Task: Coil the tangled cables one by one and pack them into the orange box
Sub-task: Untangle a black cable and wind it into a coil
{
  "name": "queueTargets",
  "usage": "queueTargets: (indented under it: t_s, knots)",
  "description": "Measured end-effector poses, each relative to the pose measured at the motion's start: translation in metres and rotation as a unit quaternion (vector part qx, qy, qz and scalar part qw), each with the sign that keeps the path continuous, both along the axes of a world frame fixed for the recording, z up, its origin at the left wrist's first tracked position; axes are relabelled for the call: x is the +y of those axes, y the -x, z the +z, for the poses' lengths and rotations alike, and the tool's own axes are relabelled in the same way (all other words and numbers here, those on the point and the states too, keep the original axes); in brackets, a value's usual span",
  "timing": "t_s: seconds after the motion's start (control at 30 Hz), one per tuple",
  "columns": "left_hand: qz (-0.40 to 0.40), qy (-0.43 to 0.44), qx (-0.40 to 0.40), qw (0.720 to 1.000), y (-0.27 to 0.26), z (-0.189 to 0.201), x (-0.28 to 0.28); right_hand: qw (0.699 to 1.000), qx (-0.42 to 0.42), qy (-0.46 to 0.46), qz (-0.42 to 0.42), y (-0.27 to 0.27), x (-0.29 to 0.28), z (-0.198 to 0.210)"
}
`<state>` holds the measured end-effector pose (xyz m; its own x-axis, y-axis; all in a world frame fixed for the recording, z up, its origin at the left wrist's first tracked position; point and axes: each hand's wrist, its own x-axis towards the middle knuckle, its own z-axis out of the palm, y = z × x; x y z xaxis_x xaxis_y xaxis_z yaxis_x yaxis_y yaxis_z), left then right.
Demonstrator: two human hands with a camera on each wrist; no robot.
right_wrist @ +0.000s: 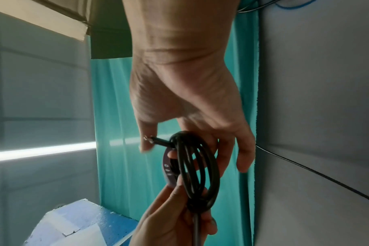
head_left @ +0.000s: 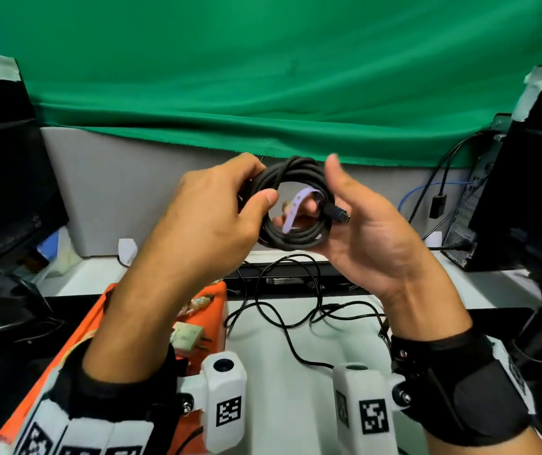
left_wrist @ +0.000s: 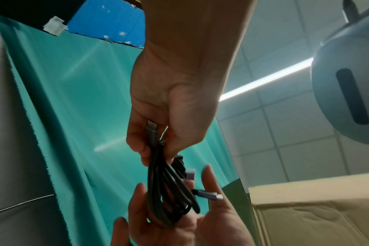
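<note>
Both the left hand (head_left: 204, 208) and right hand (head_left: 361, 224) hold a coiled black cable (head_left: 292, 205).

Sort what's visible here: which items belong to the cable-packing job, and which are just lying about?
Job:
- coiled black cable, held up by left hand and right hand
- purple strap at the coil
- orange box
- loose thin cable on the desk

Lying about:
- green cloth
- computer tower
- blue cable

Matt braided-looking black cable coil (head_left: 291, 205), glossy metal plug (left_wrist: 209, 195), green cloth backdrop (head_left: 263, 77).
</note>
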<state>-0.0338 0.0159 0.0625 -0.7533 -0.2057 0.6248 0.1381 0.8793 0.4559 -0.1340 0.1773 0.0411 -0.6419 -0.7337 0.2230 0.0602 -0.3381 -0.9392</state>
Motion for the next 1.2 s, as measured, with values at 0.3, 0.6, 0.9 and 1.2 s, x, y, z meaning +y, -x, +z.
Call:
queueTargets:
  t_s: [0.3, 0.6, 0.9, 1.2]
  knots:
    - [0.02, 0.045, 0.023, 0.999, 0.007, -0.004, 0.006, 0.975, 0.161, -0.126, -0.085, 0.006, 0.016, 0.004]
    - [0.033, -0.035, 0.012, 0.999, 0.032, -0.021, -0.001, 0.873, 0.361, -0.235, -0.231, 0.0, 0.001, -0.002]
    - [-0.005, -0.07, 0.027, 0.997, 0.032, -0.02, -0.006, 0.791, 0.392, -0.323, -0.341, -0.008, -0.014, -0.008]
    - [0.027, -0.011, 0.038, 0.999, 0.038, -0.026, -0.007, 0.799, 0.393, -0.314, -0.329, 0.001, -0.015, -0.01]
